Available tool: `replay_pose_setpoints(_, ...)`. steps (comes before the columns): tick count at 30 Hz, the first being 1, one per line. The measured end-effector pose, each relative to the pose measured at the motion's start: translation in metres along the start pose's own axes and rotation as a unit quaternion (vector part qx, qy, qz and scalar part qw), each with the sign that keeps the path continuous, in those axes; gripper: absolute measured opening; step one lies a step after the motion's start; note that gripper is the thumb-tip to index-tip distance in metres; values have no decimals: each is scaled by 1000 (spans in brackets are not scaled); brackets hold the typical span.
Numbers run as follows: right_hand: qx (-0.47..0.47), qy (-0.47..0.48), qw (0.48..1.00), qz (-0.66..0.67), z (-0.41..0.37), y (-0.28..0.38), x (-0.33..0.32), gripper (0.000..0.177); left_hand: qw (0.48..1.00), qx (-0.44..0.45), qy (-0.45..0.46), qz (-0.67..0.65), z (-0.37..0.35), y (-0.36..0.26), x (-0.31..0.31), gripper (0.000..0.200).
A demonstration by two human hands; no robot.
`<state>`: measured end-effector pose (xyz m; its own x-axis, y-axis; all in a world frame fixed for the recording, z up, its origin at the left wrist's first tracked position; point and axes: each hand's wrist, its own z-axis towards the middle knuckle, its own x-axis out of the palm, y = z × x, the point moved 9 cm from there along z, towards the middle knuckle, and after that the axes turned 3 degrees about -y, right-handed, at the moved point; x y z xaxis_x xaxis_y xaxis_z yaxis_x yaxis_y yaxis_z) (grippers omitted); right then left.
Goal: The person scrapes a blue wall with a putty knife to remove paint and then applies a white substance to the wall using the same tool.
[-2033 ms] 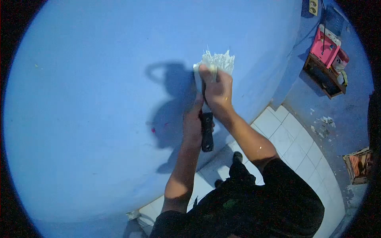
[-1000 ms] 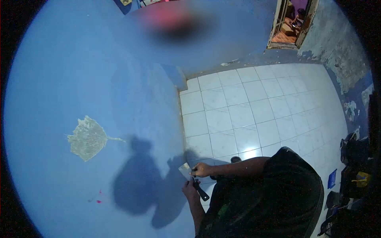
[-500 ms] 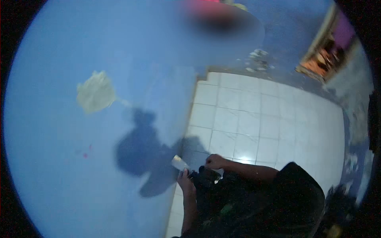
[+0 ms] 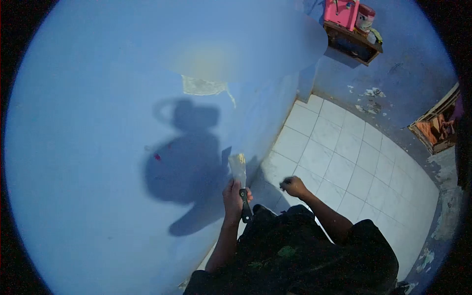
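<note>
My left hand is wrapped round the black handle of a putty knife, held close to the blue wall. Its broad metal blade points up, with yellowish smears near the edge. To the right, over the tiled floor, my right hand is closed with the fingers curled in. Something dark shows at its fingertips; I cannot tell what it is. Above the blade, a pale patch marks the wall, its upper part blurred out. A small reddish spot lies left of the knife, within my shadow.
White tiles cover the floor along the wall. At the back, a wooden cabinet carries a pink object and a bucket-like container. Peeling paint marks the far wall. A framed opening with orange things is at right.
My view has swung left, bringing the cabinet into sight. The putty knife now stands more upright in my left hand, and my right hand has moved away from my body.
</note>
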<state>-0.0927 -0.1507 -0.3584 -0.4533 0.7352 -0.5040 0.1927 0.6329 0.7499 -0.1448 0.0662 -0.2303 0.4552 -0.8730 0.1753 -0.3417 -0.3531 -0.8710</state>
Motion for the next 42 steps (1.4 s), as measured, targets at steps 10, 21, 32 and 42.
replay_pose_setpoints(10,-165,26,908,384,-5,327,-72,22,984,128,46,117,12,-146,52,31)
replay_pose_setpoints(21,-332,-97,832,433,21,376,-102,23,947,274,-99,136,12,-203,59,26)
replay_pose_setpoints(32,-356,-77,830,422,24,401,-112,19,945,299,-88,102,18,-224,59,31)
replay_pose_setpoints(42,-355,-52,804,475,26,400,-106,17,952,272,-108,84,20,-223,50,32)
